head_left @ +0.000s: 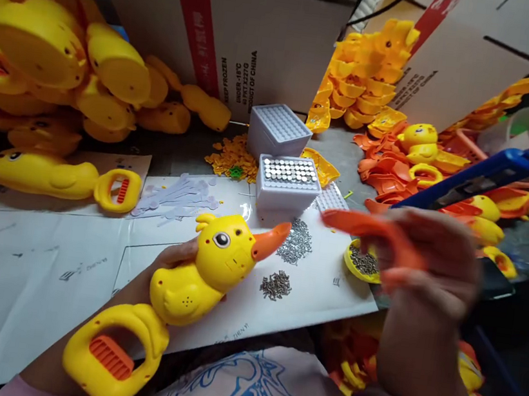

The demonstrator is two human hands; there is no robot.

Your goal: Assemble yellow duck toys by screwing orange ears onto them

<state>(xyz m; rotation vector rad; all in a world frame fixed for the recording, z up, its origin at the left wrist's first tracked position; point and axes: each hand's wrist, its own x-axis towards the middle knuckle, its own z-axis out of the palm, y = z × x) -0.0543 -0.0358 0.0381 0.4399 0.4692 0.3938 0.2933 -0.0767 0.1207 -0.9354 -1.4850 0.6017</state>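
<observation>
A yellow toy duck (221,251) with an orange beak (271,241) and a ring handle lies tilted in my left hand (178,253). The fingers go behind its body and are mostly hidden. On the handle sits an orange ribbed insert (111,358). My right hand (448,261), blurred, is raised at the right with its fingers closed on a curved orange plastic piece (372,228). Just behind this hand a blue pen-shaped tool (476,180) slants up to the right; whether the hand touches it I cannot tell.
Silvery screws (296,241) and darker screws (276,285) lie piled on the white sheet (27,297). Behind stand a box of metal discs (287,191) and another grey box (280,132). Yellow ducks (36,41) are heaped left, orange parts (385,168) right. A yellow dish (353,268) holds screws.
</observation>
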